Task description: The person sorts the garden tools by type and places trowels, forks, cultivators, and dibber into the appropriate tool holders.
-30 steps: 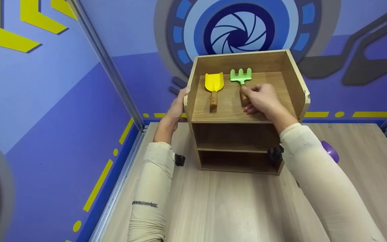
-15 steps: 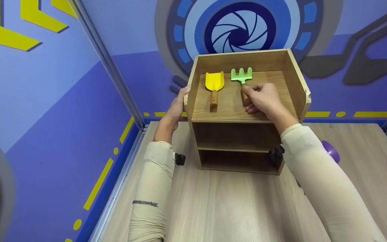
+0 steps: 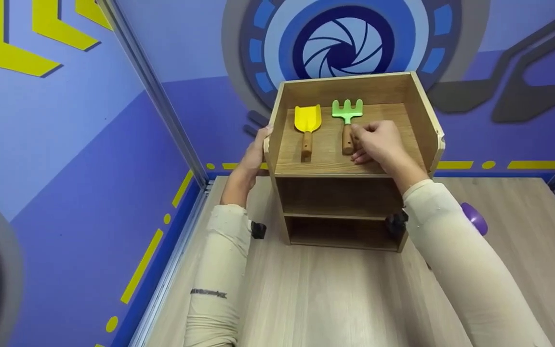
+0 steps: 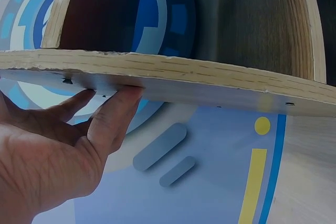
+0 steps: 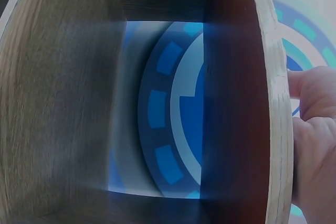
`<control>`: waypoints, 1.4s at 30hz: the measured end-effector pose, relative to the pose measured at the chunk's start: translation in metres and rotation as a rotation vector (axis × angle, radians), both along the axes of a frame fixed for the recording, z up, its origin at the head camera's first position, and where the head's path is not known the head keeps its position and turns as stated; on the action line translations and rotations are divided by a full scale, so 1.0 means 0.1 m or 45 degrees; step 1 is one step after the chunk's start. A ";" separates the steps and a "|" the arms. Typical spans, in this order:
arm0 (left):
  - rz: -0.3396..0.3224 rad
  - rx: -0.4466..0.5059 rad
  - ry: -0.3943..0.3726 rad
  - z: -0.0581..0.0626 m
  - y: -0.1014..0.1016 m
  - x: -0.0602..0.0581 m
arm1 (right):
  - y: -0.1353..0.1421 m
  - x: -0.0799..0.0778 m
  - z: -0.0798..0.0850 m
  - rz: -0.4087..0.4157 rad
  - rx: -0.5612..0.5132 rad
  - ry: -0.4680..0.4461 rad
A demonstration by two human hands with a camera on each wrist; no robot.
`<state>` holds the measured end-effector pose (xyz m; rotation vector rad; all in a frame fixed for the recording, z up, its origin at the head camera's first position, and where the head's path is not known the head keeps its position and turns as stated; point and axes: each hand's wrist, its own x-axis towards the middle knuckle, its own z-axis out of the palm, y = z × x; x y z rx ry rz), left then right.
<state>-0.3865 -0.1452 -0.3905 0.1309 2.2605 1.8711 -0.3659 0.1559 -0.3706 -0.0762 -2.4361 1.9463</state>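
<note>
A small wooden shelf unit (image 3: 337,175) stands on the floor. On its top board lie a yellow toy shovel (image 3: 307,118) and, to its right, a green toy rake (image 3: 348,112), both with wooden handles toward me. My right hand (image 3: 378,142) is beside the rake's handle, thumb and forefinger close together, with the whole handle showing to their left. My left hand (image 3: 252,156) rests on the outside of the unit's left side panel; in the left wrist view its extended fingers (image 4: 113,116) touch that panel. In the right wrist view, the top board partly hides the right hand (image 5: 317,140).
Two open compartments (image 3: 340,196) sit below the top board, framed by side walls. A purple rounded object (image 3: 474,218) lies on the floor to the right, partly behind my sleeve. Printed blue walls (image 3: 195,111) stand close behind and at the left.
My right hand has let go of the rake's handle. The rake has straightened and now lies flat on the top board. The left hand and the shovel have stayed put.
</note>
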 end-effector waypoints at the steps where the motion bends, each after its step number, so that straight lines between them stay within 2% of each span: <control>1: 0.002 0.002 0.003 0.00 0.00 0.00 | 0.00 0.00 0.00 0.001 0.001 -0.002; 10: 0.001 -0.019 0.053 -0.02 0.04 0.01 | 0.04 0.02 -0.02 -0.003 -0.004 0.002; 21: 0.009 0.008 -0.019 -0.02 0.05 0.02 | 0.04 0.04 -0.01 -0.006 -0.004 0.033; 29: 0.021 -0.002 -0.016 -0.01 0.03 0.01 | 0.01 0.07 -0.05 -0.145 -0.206 0.164; 32: 0.018 -0.012 -0.013 -0.01 0.03 0.01 | 0.01 0.13 -0.06 -0.168 -0.235 0.211; 35: 0.008 -0.014 -0.010 0.00 0.03 0.01 | 0.02 0.21 -0.06 -0.148 -0.221 0.256; 38: 0.005 -0.012 -0.007 0.02 0.03 0.00 | 0.01 0.33 -0.03 -0.100 -0.206 0.312; 42: 0.008 -0.010 -0.026 0.02 0.00 0.01 | -0.01 0.54 0.07 -0.048 -0.120 0.418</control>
